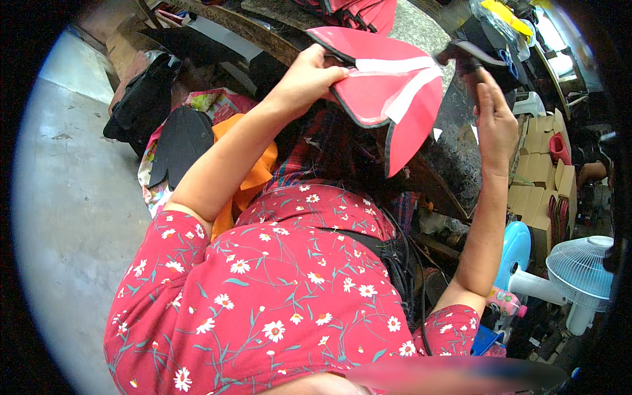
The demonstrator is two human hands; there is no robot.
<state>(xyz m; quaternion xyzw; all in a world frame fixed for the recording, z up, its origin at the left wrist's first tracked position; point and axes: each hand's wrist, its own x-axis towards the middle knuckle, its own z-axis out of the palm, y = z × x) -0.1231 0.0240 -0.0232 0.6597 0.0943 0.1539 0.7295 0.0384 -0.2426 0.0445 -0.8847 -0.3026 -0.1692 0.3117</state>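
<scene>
Floor: grey and smooth, the floor (72,217) took up the left side.
Surface: the dark, worn surface (457,141) stretched beyond the wearer, with a speckled slab (421,26) at its far side.
Shirt: the wearer's red shirt (263,283) bore white daisies and filled the lower middle.
Cartons: tan cartons (536,164) stood on the right, beyond the right forearm.
Fan: a fan with a white cage (579,263) was nearer, at lower right.
Panel: the red panel (368,102), with pointed lobes and dark edging, was in the air between the hands, in front of the slab.
Left grip: the left hand (309,79) pinched the panel's left edge, thumb on its near face.
Right grip: the right hand (495,128) was raised, fingers closed on the dark hammer-like tool (464,51), whose head showed above the fingertips, near the panel's right tip.
Strips: white strips (408,95) ran along the panel, meeting near that tip.
</scene>
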